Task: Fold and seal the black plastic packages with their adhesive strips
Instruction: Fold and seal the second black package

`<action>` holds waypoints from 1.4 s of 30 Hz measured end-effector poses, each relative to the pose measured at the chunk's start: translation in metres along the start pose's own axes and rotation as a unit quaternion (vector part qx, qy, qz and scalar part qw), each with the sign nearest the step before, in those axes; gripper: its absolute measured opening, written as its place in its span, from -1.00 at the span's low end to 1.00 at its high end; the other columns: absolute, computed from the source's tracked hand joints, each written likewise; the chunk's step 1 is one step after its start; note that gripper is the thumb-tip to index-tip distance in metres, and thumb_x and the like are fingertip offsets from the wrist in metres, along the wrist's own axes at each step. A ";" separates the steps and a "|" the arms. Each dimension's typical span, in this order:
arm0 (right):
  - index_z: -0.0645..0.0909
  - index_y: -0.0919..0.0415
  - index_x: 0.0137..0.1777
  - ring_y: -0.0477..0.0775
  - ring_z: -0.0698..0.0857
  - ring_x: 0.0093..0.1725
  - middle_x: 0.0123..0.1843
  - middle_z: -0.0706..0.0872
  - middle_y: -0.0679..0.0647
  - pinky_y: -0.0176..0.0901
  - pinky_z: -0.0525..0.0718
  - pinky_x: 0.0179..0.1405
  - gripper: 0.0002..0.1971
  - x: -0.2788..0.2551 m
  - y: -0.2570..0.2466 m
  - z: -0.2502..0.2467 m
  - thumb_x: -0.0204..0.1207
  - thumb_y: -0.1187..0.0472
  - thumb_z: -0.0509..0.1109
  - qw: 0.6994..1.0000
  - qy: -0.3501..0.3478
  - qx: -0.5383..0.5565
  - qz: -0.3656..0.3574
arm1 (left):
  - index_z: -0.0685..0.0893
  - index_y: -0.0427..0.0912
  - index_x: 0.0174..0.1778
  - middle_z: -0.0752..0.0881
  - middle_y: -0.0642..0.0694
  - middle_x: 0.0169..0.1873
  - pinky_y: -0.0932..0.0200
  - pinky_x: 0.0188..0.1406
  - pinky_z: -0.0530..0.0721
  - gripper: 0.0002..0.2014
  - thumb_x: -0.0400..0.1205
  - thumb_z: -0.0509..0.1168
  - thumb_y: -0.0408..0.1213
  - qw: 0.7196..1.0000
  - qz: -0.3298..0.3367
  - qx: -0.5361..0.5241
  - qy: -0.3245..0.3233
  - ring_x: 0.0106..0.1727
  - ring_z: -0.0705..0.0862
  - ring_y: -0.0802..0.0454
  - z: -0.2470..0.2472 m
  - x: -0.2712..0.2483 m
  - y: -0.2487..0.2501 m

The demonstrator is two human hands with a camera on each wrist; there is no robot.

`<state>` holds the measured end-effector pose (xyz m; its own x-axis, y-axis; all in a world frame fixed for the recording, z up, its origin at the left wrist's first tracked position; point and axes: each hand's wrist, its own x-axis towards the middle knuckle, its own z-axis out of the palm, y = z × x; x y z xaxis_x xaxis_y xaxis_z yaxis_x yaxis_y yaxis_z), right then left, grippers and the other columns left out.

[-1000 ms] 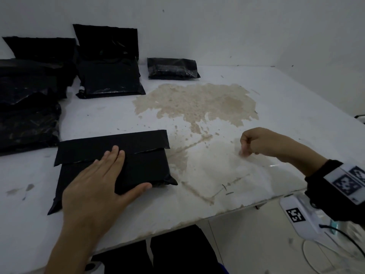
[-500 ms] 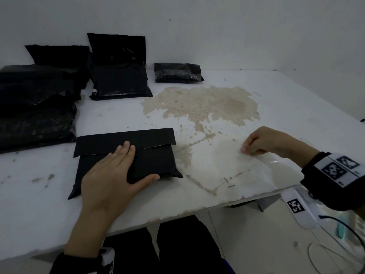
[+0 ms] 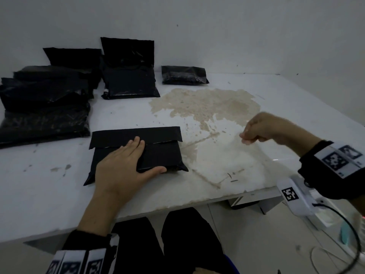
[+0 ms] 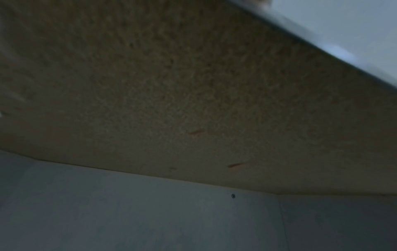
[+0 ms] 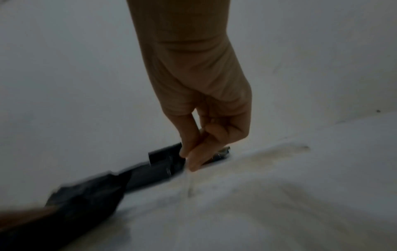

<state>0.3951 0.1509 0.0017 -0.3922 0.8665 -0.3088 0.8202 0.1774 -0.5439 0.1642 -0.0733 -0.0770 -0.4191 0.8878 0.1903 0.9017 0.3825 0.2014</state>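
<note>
A black plastic package [image 3: 158,155] lies near the table's front edge with its top flap [image 3: 138,134] folded down over it. My left hand [image 3: 122,167] lies flat on the package, fingers straight, fingertips at the flap's edge. Well to the right, my right hand [image 3: 256,129] hovers just above the stained table [image 3: 227,155]. In the right wrist view, thumb and fingers of the right hand [image 5: 193,159] pinch a thin translucent strip [image 5: 190,180] that hangs down. The left wrist view shows only a brown board underside and wall.
Several more black packages are stacked at the back left [image 3: 45,115], another pile [image 3: 128,82] leans on the wall, and a small one [image 3: 183,75] lies behind. A white tagged device [image 3: 296,198] with a cable sits below the table's right edge.
My right hand has lifted a little off the table and come slightly toward the package, still pinching. My left hand stays flat on the package. The head view has shifted.
</note>
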 end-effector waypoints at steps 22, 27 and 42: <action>0.74 0.25 -0.24 -0.07 0.76 -0.25 -0.25 0.82 0.11 -0.18 0.60 -0.17 -0.78 -0.093 -0.130 -0.067 0.14 0.16 0.51 0.961 0.062 -0.008 -0.270 | 0.08 -0.01 0.62 0.20 -0.01 0.61 0.19 0.51 0.13 0.39 -0.09 -0.78 0.59 0.998 -0.002 -0.056 -0.036 0.59 0.18 0.07 -0.005 -0.003 -0.001; 0.71 0.24 -0.24 0.01 0.70 -0.21 -0.15 0.80 0.19 -0.26 0.58 -0.19 -0.90 -0.100 -0.162 -0.052 0.24 0.25 0.48 0.951 0.010 -0.005 -0.307 | 0.35 0.01 0.43 0.61 0.00 0.15 0.09 0.06 0.46 0.26 0.04 -0.68 0.63 0.989 0.015 -0.144 -0.013 0.20 0.56 -0.02 -0.008 -0.004 -0.005; 0.63 0.28 -0.19 -0.03 0.64 -0.26 -0.22 0.78 0.08 -0.23 0.56 -0.20 -0.72 -0.092 -0.218 -0.016 0.17 0.10 0.44 0.913 -0.175 0.032 -0.367 | 0.61 -0.03 0.18 0.68 -0.25 0.10 0.05 0.13 0.39 0.41 -0.20 -0.73 0.65 0.912 -0.064 -0.405 -0.033 0.13 0.58 -0.11 -0.027 -0.007 -0.008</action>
<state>0.2595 0.0399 0.1613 -0.9444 0.3215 -0.0682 0.2625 0.6131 -0.7451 0.1569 -0.0895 -0.0542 -0.4838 0.8730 0.0617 0.4608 0.1942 0.8660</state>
